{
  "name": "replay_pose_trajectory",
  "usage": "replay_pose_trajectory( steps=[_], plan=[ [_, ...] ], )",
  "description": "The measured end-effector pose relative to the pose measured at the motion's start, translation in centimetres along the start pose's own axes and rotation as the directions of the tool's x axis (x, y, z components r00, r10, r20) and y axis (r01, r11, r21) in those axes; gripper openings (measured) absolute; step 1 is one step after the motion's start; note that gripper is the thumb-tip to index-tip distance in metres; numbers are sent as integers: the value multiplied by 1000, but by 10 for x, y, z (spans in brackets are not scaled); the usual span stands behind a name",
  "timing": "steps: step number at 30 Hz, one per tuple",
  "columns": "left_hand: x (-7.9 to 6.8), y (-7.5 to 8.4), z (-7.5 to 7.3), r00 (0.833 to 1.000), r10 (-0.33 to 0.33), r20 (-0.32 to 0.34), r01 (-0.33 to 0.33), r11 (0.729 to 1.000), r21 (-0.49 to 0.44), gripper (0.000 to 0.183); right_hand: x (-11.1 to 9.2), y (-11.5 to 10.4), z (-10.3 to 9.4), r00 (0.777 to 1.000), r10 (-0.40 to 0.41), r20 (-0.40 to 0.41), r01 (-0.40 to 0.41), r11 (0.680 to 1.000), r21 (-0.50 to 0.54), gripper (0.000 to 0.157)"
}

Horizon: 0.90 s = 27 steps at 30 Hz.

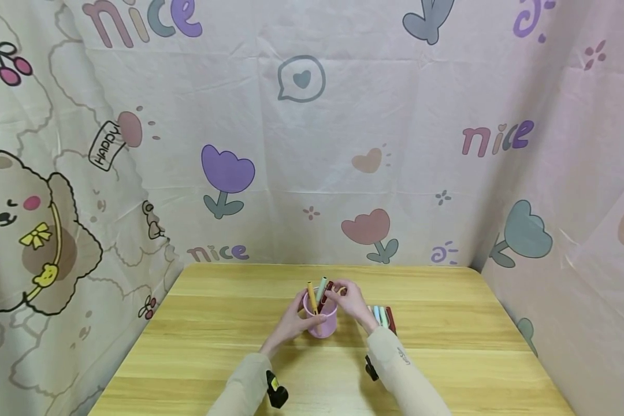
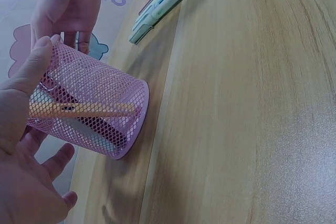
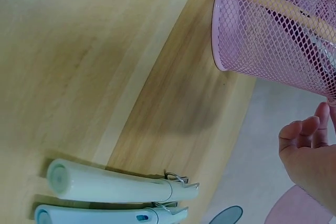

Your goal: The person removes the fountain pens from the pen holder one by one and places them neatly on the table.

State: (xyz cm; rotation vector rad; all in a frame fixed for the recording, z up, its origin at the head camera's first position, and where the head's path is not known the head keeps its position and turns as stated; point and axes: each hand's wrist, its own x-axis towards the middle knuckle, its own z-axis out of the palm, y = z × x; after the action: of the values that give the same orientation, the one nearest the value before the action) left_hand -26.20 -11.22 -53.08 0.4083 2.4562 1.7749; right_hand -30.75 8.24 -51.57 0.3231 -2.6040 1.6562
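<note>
A pink cylindrical mesh pen cup (image 1: 326, 329) stands upright on the pale wood-grain table (image 1: 187, 346), gripped by the left hand (image 1: 292, 322). Should that grip loosen, a nudge from the right hand (image 1: 351, 301), whose hold on the slim dark-red pen (image 1: 330, 285) I cannot confirm, could tip it.

"What's cut off?"
"The tabletop's (image 1: 187, 370) near corners, by the head view's bottom edge; the cup (image 3: 262, 51), by the right wrist view's right edge."
"Hidden?"
"Part of the pens (image 1: 383, 316) toward the tabletop's right edge, behind the right sleeve (image 1: 408, 378); part of the cup, behind the left hand (image 1: 293, 320)."
"That sleeve's lettering (image 1: 403, 355)?"
"Too small to read."
</note>
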Motion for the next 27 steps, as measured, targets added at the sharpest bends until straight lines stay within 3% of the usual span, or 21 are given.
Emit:
replay_pose_trajectory(
  steps=[17, 27],
  plan=[
    [2, -3, 1, 1000, 22, 6, -22, 1000, 8, 90, -4, -4, -8, 1000, -8, 14, 8, 1000, 21, 14],
    [2, -4, 1, 999, 36, 15, -36, 999, 12, 89, -8, -1, -13, 995, -42, -95, 52, 993, 104, 14]
  ],
)
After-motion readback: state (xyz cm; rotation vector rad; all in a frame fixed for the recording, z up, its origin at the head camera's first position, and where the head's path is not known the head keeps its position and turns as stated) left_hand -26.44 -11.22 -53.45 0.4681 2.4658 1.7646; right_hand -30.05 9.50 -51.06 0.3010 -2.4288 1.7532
